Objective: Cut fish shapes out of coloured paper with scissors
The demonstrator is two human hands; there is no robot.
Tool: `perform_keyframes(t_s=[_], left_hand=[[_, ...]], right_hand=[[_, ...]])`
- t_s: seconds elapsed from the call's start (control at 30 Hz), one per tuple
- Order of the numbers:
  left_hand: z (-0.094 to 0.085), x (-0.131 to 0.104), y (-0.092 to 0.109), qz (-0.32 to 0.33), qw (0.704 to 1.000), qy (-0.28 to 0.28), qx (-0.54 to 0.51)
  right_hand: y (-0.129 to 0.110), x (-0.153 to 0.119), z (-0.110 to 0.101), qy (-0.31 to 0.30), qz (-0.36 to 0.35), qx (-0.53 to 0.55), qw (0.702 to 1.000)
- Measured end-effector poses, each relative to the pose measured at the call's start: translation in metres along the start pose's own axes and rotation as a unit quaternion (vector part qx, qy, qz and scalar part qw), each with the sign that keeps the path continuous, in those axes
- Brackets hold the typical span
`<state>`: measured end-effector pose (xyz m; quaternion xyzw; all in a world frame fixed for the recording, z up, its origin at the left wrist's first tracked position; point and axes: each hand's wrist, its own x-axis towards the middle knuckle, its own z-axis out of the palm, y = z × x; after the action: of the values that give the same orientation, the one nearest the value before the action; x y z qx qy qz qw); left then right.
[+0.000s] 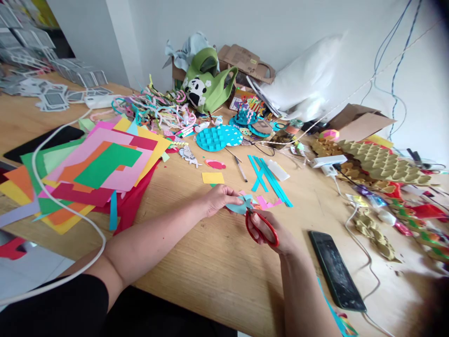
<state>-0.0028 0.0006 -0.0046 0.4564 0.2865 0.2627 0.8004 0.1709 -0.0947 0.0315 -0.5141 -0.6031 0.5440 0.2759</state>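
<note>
Left fingers (236,200) pinching a pale-blue curved paper piece (235,208), back from the grained wooden counter (196,262)'s near edge! Right fingers (257,219) grip red-handled metal scissors (247,226), blades at the paper.

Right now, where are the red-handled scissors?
In the head view, the scissors are right of and below centre, in the right hand, at the light-blue paper.

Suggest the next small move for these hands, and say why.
Probably a small snip into the light blue paper: the left hand pinches it, and the right hand holds the red-handled scissors with their blade end at the paper.
</note>
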Motion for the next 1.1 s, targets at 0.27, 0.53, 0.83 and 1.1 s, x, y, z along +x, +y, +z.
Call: perform_keyframes(t_s=[0.27, 0.53, 0.83, 1.1], left_hand=[[0.0015, -0.0008, 0.0014, -0.007, 1.000, 0.003, -0.009], [0.0003, -0.0003, 0.0007, -0.011, 1.000, 0.003, -0.010], [0.0009, -0.0004, 0.0007, -0.013, 0.999, 0.008, -0.036], [-0.0004, -0.0005, 0.0012, -0.020, 0.999, 0.004, -0.029]], right_hand=[[0.0026, 0.0001, 0.0000, 0.000, -0.003, 0.003, 1.000], [0.0061, 0.0001, 0.0001, 0.001, -0.004, 0.011, 1.000], [0.0070, 0.0011, 0.0001, 0.010, 0.003, 0.005, 1.000], [0.0047, 0.0014, 0.0007, 0.011, 0.001, 0.006, 1.000]])
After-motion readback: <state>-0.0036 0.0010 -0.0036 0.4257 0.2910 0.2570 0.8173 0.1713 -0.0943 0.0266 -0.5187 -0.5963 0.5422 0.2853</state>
